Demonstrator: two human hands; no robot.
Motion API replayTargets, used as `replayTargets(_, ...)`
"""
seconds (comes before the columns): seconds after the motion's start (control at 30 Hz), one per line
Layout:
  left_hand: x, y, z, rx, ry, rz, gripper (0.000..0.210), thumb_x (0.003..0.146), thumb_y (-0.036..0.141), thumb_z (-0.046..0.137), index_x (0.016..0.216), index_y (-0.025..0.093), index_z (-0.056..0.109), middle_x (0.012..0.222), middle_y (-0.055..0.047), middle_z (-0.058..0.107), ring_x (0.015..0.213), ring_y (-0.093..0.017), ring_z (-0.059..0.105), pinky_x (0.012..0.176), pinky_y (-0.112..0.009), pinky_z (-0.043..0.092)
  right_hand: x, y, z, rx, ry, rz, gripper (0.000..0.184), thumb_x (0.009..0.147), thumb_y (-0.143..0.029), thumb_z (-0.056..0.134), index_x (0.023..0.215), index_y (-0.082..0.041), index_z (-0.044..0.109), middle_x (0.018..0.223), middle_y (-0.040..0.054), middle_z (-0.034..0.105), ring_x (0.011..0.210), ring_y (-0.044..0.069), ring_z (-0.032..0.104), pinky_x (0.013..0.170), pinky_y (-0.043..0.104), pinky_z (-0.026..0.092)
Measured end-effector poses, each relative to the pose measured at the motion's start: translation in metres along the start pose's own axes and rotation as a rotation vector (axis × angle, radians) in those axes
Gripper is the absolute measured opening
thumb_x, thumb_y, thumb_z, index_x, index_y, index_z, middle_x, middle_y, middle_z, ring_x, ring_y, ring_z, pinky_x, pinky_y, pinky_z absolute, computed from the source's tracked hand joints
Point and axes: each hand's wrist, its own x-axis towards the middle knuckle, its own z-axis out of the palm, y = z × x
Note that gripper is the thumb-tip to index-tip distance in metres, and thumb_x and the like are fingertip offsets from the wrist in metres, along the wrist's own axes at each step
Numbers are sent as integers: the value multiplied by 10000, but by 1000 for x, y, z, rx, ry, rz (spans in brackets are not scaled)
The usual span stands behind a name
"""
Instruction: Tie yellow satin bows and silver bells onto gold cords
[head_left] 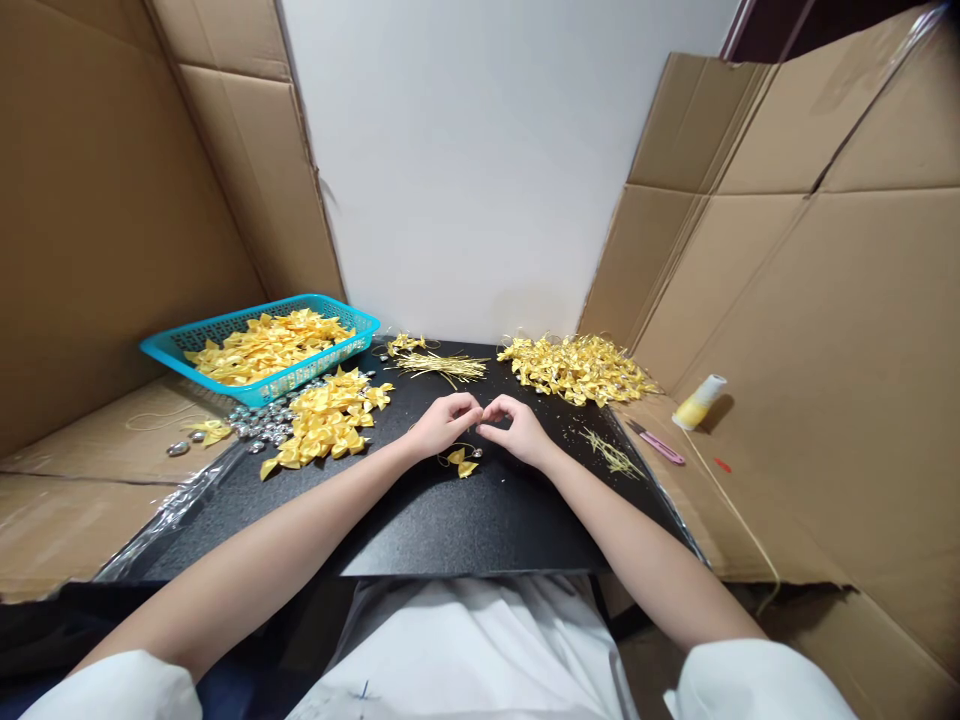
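Observation:
My left hand (445,424) and my right hand (517,430) meet over the middle of the black table, thumbs and forefingers pinched with the tips nearly touching. Between them they grip a thin gold cord, mostly hidden by the fingers. Just below hangs or lies a yellow ribbon bow (463,463), with a small silver bell (477,453) close beside it. Left of my left hand is a heap of yellow bows (326,418) next to loose silver bells (262,424). Behind the hands lies a bundle of gold cords (444,366).
A turquoise basket (259,392) of yellow bows stands back left. Finished-looking bows with cords (574,366) are heaped back right. Cord scraps (611,453), pink-handled snips (658,444) and a thread spool (699,402) lie right. Cardboard walls (810,300) flank the black table (465,530).

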Motion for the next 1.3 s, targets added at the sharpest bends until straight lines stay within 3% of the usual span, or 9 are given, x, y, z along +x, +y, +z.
replayTargets(0.3,-1,0,0,-7,-15,9,322,857,399,478,674,157,585,680,10,548,679,-133,494,639,-240,381,-2,-2,3,-163,72,-70,177,748,-256,706,671,-211,553,753,4,586,777,178,558,744,325,452)
replayTargets(0.73,0,4,-1,16,14,19,330,846,413,484,670,158,598,678,2,565,676,-138,504,645,-249,393,-5,-8,3,-401,1,-75,106,844,-250,581,775,-212,511,872,8,596,887,190,546,839,354,357)
replayTargets(1.3,0,2,0,-2,58,23,315,843,406,495,673,159,593,689,-1,570,681,-140,495,661,-256,390,-5,-7,3,-485,-14,-135,108,937,-271,463,841,-226,485,916,26,577,897,198,529,838,355,344)
